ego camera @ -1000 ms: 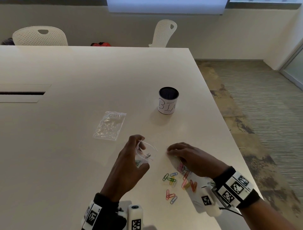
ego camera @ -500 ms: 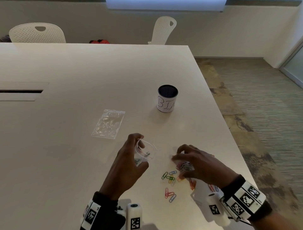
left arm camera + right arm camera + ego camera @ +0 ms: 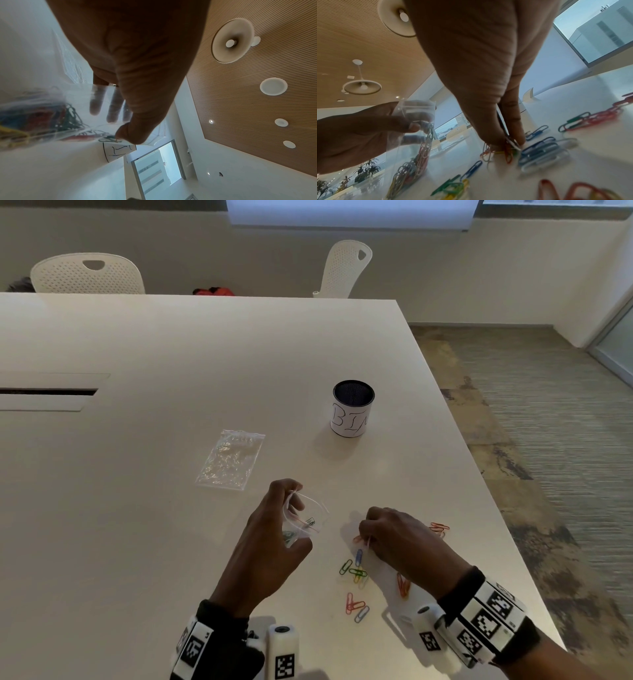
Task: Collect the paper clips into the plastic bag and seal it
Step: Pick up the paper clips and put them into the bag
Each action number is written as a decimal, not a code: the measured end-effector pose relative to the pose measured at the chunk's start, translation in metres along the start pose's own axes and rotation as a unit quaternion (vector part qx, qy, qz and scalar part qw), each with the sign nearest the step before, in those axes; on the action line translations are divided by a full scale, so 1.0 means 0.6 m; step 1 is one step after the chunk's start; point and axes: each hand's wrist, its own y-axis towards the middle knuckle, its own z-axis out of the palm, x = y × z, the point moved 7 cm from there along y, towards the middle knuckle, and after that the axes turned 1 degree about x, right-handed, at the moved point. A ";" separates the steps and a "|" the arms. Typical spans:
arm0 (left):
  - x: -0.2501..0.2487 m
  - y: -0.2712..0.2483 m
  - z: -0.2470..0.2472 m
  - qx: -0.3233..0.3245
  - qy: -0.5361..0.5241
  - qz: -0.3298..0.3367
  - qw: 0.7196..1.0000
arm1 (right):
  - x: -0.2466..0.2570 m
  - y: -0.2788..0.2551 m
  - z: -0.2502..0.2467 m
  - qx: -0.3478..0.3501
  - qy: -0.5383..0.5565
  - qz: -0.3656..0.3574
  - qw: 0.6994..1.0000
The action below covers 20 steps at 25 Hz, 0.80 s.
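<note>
My left hand (image 3: 274,542) holds a small clear plastic bag (image 3: 305,520) upright with its mouth open; coloured paper clips (image 3: 418,157) lie inside it. In the left wrist view the thumb (image 3: 135,135) presses the bag (image 3: 51,111) against the fingers. My right hand (image 3: 394,539) is down on the table just right of the bag, its fingertips (image 3: 513,140) pinching a few loose clips (image 3: 508,151). More coloured paper clips (image 3: 356,573) lie scattered on the white table (image 3: 137,508) under and around that hand, with some red ones (image 3: 439,527) to its right.
A second clear bag (image 3: 230,459) lies flat on the table beyond my left hand. A black cup with a white label (image 3: 352,413) stands further back. The table's right edge (image 3: 479,491) runs close to my right hand. White chairs (image 3: 87,273) stand behind the table.
My right hand lifted off the clip pile, bunched its fingers and came down again pinching clips, slightly nearer the bag. The left hand kept holding the bag open.
</note>
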 end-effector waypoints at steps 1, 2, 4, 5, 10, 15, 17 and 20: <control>0.000 -0.001 0.000 0.000 0.001 0.001 1.000 | -0.002 0.001 -0.003 -0.003 0.004 0.004 1.000; 0.000 -0.002 0.000 0.001 0.001 0.001 1.000 | -0.007 0.002 -0.005 -0.005 0.014 0.010 1.000; 0.000 -0.004 -0.002 0.000 0.001 0.001 1.000 | -0.023 0.003 -0.009 -0.011 0.052 0.030 0.998; 0.000 -0.005 -0.002 -0.001 -0.001 0.002 1.000 | -0.033 0.004 -0.011 -0.018 0.077 0.040 0.996; -0.003 -0.007 0.001 0.001 -0.003 0.008 1.000 | -0.070 -0.008 -0.037 -0.099 0.278 0.105 0.950; -0.011 -0.009 0.007 0.006 0.000 0.018 1.000 | -0.019 -0.019 -0.090 -0.139 0.523 0.097 0.835; -0.013 -0.008 0.008 0.007 -0.001 0.020 1.000 | 0.018 -0.014 -0.109 -0.137 0.549 0.066 0.822; -0.015 -0.008 0.009 0.016 -0.006 0.012 1.000 | 0.065 0.003 -0.126 -0.154 0.478 0.019 0.864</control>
